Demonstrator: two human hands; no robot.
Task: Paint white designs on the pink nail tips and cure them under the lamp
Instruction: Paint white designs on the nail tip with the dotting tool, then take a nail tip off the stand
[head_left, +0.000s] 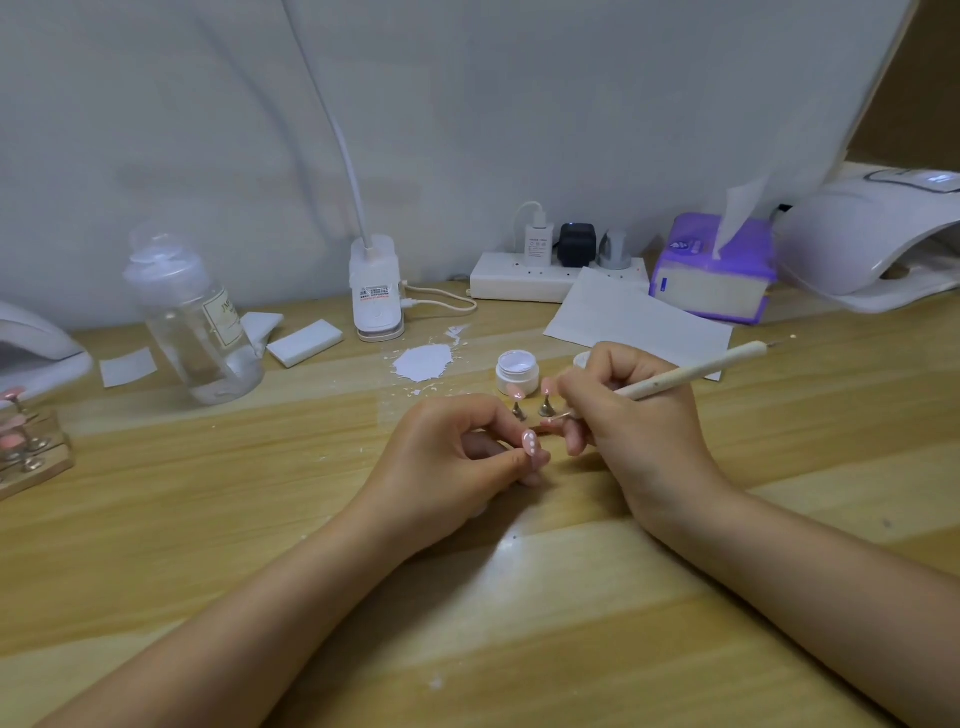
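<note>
Pink nail tip (530, 442), pinched in the left hand (457, 457), carries white dots; the right hand (631, 410), at three o'clock, grips the dotting pen (691, 372). Painting continues; next dot needs a steady touch.

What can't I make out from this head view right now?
- Cream dotting pen: tip hidden behind the right hand.
- Pink nail tip with white dots: its holder hidden in the left hand grip.
- Wooden rack of pink tips: cut off by the left edge, blurred.
- Clear bottle: label blurred.
</note>
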